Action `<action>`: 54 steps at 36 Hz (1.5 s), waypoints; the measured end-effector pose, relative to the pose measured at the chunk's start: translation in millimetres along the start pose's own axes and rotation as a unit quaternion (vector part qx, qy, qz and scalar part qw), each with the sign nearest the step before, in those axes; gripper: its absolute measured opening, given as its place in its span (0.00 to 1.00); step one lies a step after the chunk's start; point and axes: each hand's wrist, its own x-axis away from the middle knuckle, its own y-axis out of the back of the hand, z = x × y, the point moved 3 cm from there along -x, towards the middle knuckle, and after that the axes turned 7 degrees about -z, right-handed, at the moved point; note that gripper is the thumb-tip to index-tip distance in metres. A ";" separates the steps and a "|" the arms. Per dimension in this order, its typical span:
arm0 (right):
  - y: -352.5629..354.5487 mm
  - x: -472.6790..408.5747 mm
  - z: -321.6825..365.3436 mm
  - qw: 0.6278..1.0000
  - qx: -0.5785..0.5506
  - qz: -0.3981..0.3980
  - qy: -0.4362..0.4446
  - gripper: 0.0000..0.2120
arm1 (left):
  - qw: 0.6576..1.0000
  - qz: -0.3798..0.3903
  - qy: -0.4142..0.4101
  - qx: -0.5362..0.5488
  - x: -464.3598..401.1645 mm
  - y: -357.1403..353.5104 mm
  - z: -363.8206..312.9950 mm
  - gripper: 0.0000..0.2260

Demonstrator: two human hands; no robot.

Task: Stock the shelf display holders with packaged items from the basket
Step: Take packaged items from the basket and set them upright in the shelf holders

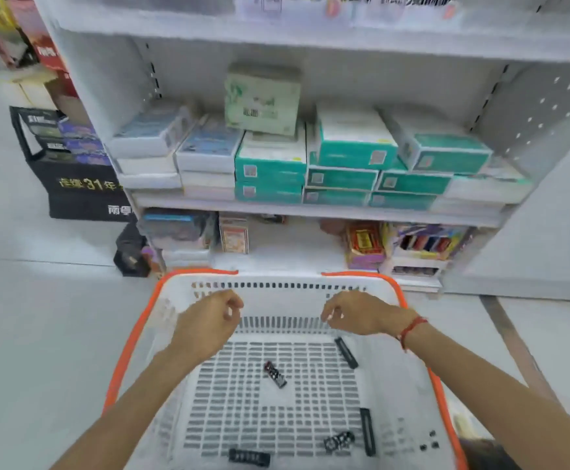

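Note:
A white basket with an orange rim stands on the floor below me. Several small black packaged items lie on its slotted bottom: one near the middle, a slim one at the upper right, a long one beside a speckled one at the lower right, and one at the front. My left hand and my right hand hover over the basket's far end with loosely curled fingers, holding nothing. A red cord circles my right wrist.
A white shelf unit rises just beyond the basket. Its middle shelf holds stacked teal boxes, white boxes and a pale green box. Colourful packs in a display holder sit on the bottom shelf. A black stand is at left.

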 end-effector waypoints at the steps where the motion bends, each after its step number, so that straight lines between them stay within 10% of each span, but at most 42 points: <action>1: -16.7 -4.1 -10.2 1.000 -0.004 0.010 -0.014 0.12 | 0.999 0.027 0.018 0.007 4.0 -19.7 12.2 0.07; 8: -128.3 -33.4 -76.3 0.989 -0.066 0.016 -0.134 0.20 | 0.983 0.165 0.080 0.021 21.7 -128.0 75.3 0.13; 18: -189.7 -67.9 -92.6 0.972 0.067 -0.089 -0.208 0.29 | 0.952 0.235 -0.119 -0.157 10.3 -228.2 61.4 0.28; 24: -184.6 -73.1 -92.7 0.982 0.109 -0.103 -0.111 0.24 | 0.911 0.199 -0.225 -0.281 -0.5 -239.2 51.7 0.22; 31: -211.8 -35.3 -77.3 0.975 0.116 0.076 0.173 0.22 | 0.891 0.204 -0.299 -0.274 5.5 -230.8 46.6 0.15; 38: -228.5 -11.0 -58.1 0.934 0.228 0.166 0.218 0.23 | 0.812 0.430 -0.324 -0.224 65.3 -216.2 74.3 0.14; 47: -238.9 -4.6 -48.4 0.925 0.270 0.213 0.160 0.23 | 0.746 0.429 -0.366 -0.354 79.3 -231.6 63.2 0.14; 54: -231.7 -6.9 -53.1 0.963 0.190 0.145 0.127 0.12 | 0.829 0.430 -0.175 -0.312 78.6 -235.6 61.3 0.16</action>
